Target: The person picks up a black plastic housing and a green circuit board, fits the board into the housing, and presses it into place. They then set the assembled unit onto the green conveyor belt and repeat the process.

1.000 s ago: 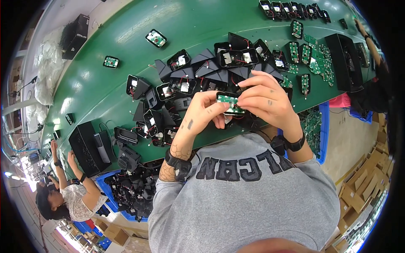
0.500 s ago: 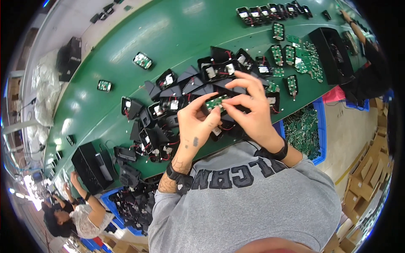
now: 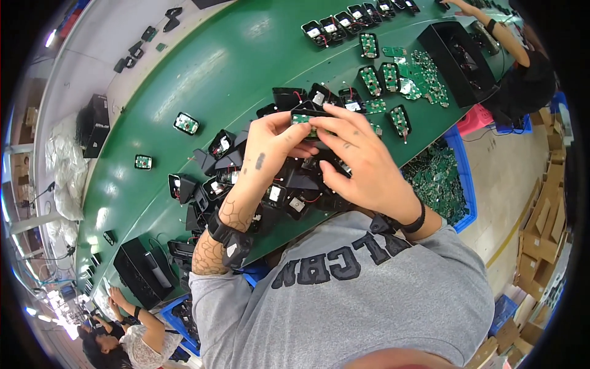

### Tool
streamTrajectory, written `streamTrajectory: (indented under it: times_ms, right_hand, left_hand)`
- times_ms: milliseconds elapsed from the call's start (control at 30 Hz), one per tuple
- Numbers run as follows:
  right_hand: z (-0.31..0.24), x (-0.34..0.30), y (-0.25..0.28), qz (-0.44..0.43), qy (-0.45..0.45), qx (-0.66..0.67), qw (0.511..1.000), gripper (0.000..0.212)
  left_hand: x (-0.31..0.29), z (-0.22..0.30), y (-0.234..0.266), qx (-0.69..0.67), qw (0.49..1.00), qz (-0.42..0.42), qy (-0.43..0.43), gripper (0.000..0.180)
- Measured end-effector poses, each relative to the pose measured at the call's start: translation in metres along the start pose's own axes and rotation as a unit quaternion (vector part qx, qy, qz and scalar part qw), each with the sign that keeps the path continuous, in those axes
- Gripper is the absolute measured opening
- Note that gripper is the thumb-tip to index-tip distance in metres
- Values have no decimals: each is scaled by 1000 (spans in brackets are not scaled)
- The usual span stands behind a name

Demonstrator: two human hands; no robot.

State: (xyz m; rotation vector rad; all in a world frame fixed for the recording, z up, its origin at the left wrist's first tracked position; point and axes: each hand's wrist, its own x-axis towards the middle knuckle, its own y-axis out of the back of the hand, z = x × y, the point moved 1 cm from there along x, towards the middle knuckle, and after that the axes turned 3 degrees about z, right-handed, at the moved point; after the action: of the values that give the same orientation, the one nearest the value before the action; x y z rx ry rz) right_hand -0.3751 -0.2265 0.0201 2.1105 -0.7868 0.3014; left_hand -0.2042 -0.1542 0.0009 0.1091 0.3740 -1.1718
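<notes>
My left hand [image 3: 270,140] is closed around a small black plastic housing, its thumb over a green circuit board [image 3: 300,118] that lies in the housing. My right hand [image 3: 365,163] reaches over from the right. Its index and middle fingertips touch the board and the housing's edge, while its thumb stands well apart from them. The hands hide most of the housing's near side. Below and around them lies a heap of black housings [image 3: 228,161], several with red wires and pale square parts inside.
Housings with boards fitted [image 3: 186,123] lie on the green table [image 3: 246,55]. Loose circuit boards [image 3: 430,77] are piled at the right, by a black box [image 3: 458,61]. A blue bin [image 3: 470,197] of boards stands below the table edge. Co-workers sit at both ends.
Both hands have moved a little away from me with the housing and board. My right thumb and fingers, pinched at the board before, are now spread, with fingertips on it. The view has shifted.
</notes>
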Motion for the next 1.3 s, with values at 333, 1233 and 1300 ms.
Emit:
streamTrajectory:
  times_ms: [333, 1233, 1300]
  right_hand:
    - [113, -54, 87, 211, -214, -10, 954, 19]
    - [28, -16, -31, -2, 88, 167, 982, 35]
    - [28, -22, -37, 1, 82, 200, 976, 27]
  left_hand:
    - [93, 2, 107, 394, 888, 190, -143, 46]
    - [-60, -75, 7, -232, 970, 72, -16, 30]
    - [-69, -72, 4, -259, 962, 80, -17, 30]
